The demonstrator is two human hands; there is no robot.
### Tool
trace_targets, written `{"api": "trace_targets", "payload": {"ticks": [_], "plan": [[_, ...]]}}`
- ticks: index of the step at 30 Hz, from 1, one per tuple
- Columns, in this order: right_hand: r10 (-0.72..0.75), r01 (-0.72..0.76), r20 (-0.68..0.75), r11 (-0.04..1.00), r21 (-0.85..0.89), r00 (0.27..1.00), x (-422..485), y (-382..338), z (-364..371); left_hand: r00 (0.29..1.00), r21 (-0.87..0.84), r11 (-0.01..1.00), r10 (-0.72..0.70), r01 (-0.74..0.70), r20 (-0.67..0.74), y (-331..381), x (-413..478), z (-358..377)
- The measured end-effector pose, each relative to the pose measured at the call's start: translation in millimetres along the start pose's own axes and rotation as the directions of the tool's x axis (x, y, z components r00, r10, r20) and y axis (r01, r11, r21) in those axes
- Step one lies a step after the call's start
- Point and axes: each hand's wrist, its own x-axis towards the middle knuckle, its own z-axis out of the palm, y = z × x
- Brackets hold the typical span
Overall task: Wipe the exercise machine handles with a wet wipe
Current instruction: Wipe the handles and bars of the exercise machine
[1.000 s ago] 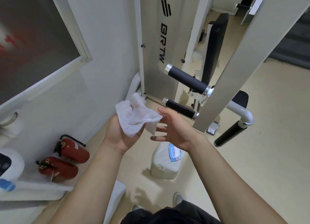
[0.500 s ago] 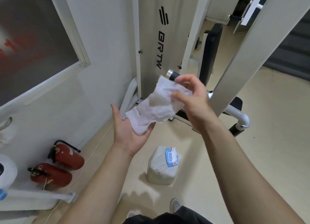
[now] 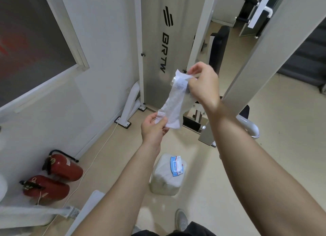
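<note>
In the head view, the wet wipe [image 3: 173,103] hangs stretched in the air between both hands, running on a slant from low and near on the left to higher and farther on the right. The left hand [image 3: 154,129] pinches the wipe's lower end, thumb and curled forefinger closed on its corner, so the sheet rises out of the top of the fist; a loose flap of the wipe hangs just right of those fingers. The right hand [image 3: 202,85] pinches the upper end between thumb and fingertips, the other fingers curled, and a small white corner sticks out to the left of the pinch. The sheet is drawn into a long, narrow, wrinkled band, partly see-through; behind its upper part shows the chrome end of a handle [image 3: 173,80], the rest of which is hidden by wipe and hand, and whether the wipe touches it I cannot tell.

Beyond the hands stands the machine's tall grey panel [image 3: 153,62]; it carries a black striped logo above the black letters "BRTW", which run down the panel. On the floor [image 3: 264,147] below the forearms sits a white container [image 3: 164,182], with a blue-labelled pack [image 3: 177,166] lying on top of it; the label's print is too small to read. At the near left two red fire extinguishers [image 3: 65,167] lie against the wall; their labels cannot be read either.
</note>
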Motion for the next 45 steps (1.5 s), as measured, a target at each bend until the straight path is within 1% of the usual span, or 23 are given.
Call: {"api": "trace_targets", "payload": {"ticks": [3,4,6,7,8,10,11,13,17,19,21,23,25,28,31,33,34,36,38,39,42,43,45], "plan": [[-0.089,0.068,-0.135,0.986,-0.152,0.987,-7.0,1.0,7.4,0.984,0.266,0.96,0.127,-0.09,-0.127,4.8,3.6,13.5],[-0.108,0.077,-0.15,0.977,-0.198,0.983,-9.7,1.0,9.1,0.958,0.37,0.917,0.225,-0.147,-0.177,8.1,2.0,17.5],[-0.117,0.084,-0.114,0.962,-0.261,0.987,-13.9,1.7,9.9,0.898,0.416,0.868,0.384,-0.272,-0.216,17.9,-6.4,26.7],[-0.104,0.08,-0.077,0.961,-0.265,0.992,-14.6,1.6,9.2,0.906,0.353,0.885,0.382,-0.303,-0.18,21.7,-9.6,31.6],[-0.078,0.065,-0.04,0.964,-0.259,0.996,-14.6,1.1,8.6,0.937,0.242,0.926,0.325,-0.289,-0.125,25.3,-13.0,37.2],[-0.026,0.027,0.007,0.969,-0.247,1.0,-16.4,-1.6,6.5,0.996,-0.025,0.997,0.074,-0.073,0.051,35.5,-17.8,49.2],[-0.011,0.015,0.017,0.969,-0.246,1.0,-18.5,-3.0,4.8,0.987,-0.118,0.991,-0.041,0.06,0.154,40.2,-16.5,53.7],[0.001,0.011,0.045,0.966,-0.26,0.999,-22.6,-3.7,1.1,0.941,-0.199,0.959,-0.133,0.201,0.311,48.9,-7.5,61.5],[0.0,0.034,0.109,0.951,-0.307,0.994,-34.3,-6.0,-2.7,0.892,-0.241,0.937,-0.13,0.254,0.433,69.1,2.2,83.2],[-0.003,0.027,0.083,0.954,-0.298,0.997,-40.0,-8.0,-1.9,0.885,-0.17,0.956,-0.144,0.24,0.442,76.5,2.6,94.4],[-0.028,0.039,0.042,0.951,-0.306,0.999,-50.1,-11.5,-0.1,0.883,-0.17,0.961,-0.12,0.218,0.453,74.5,2.6,102.5],[-0.07,0.072,0.015,0.952,-0.299,0.997,-59.8,-13.3,0.3,0.864,-0.287,0.937,-0.032,0.201,0.502,62.3,-1.5,107.8],[-0.181,0.179,0.007,0.961,-0.211,0.983,-71.5,-9.7,-0.4,0.845,-0.4,0.886,0.02,0.233,0.535,53.9,-4.6,110.1],[-0.292,0.291,-0.059,0.956,-0.017,0.955,-93.1,2.5,-8.8,0.832,-0.448,0.851,0.024,0.273,0.554,56.1,6.7,116.9],[-0.157,0.182,-0.175,0.975,0.131,0.972,-115.4,15.9,-21.1,0.859,-0.496,0.79,-0.076,0.362,0.506,61.2,22.5,119.7],[-0.068,0.11,-0.198,0.971,0.213,0.978,-119.4,20.2,-28.6,0.857,-0.55,0.739,-0.07,0.388,0.51,62.3,22.9,120.0],[-0.098,0.138,-0.217,0.975,0.176,0.971,-118.7,18.3,-31.1,0.853,-0.561,0.726,-0.067,0.398,0.518,62.7,20.1,119.2],[-0.245,0.261,-0.213,0.964,0.05,0.946,-109.4,10.0,-29.8,0.839,-0.546,0.742,-0.042,0.39,0.542,60.2,22.5,115.7],[-0.302,0.301,-0.153,0.953,-0.034,0.941,-89.6,-3.4,-23.0,0.774,-0.525,0.747,0.022,0.408,0.633,55.4,24.4,111.8],[-0.292,0.284,-0.114,0.955,-0.085,0.95,-79.1,-10.0,-18.8,0.756,-0.517,0.754,0.042,0.405,0.653,55.9,24.1,110.2],[-0.169,0.161,-0.012,0.959,-0.234,0.986,-62.6,-14.4,-10.1,0.797,-0.514,0.785,0.044,0.346,0.603,61.3,31.2,106.8],[-0.141,0.136,-0.005,0.961,-0.241,0.99,-65.3,-10.7,-9.8,0.807,-0.524,0.78,0.041,0.343,0.589,62.5,30.2,105.0],[-0.173,0.163,-0.018,0.957,-0.238,0.985,-78.6,1.0,-9.7,0.826,-0.517,0.793,0.031,0.322,0.562,63.9,24.2,100.2]]}}
